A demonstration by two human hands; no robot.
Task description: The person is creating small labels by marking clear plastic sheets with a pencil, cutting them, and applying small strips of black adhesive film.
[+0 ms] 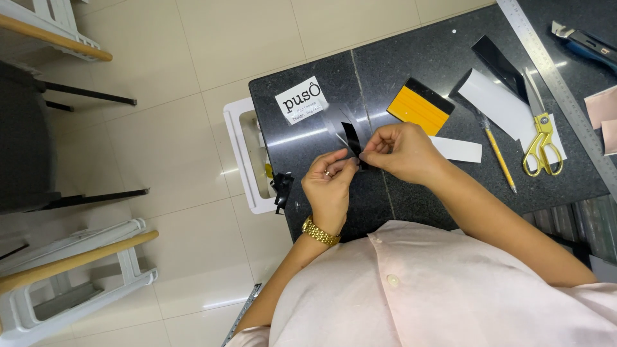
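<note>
1. Over the near middle of the dark table (437, 51), my two hands meet around a narrow black strip (350, 136).
2. My left hand (329, 186) has its fingers curled shut and pinches the lower end of the strip between thumb and fingertips; a ring shows on one finger and a gold watch (320, 232) sits on the wrist.
3. My right hand (402, 151) also has its fingers closed, nipping the strip's edge just beside the left fingertips, so the two hands touch or nearly touch there.
4. The strip stands almost upright between them, its upper end rising clear above my fingers, held above the table rather than lying flat on it.
5. Just behind the strip lies a white card with black print (301, 100), tilted.
6. To the right of my right hand lies a yellow and black scraper (419, 106), and a white paper strip (457, 150) sticks out from beside the hand.
7. Farther right lie a large white sheet (498, 106) with a black piece (498, 62) over its top, a yellow pencil (499, 156), and gold-handled scissors (541, 142).
8. A long metal ruler (559, 77) runs down the table's right side, with a blue knife (588, 44) near the far corner.
9. Left of the table stands a white bin (239, 154) with black scraps (281, 187) hanging at its rim.
</note>
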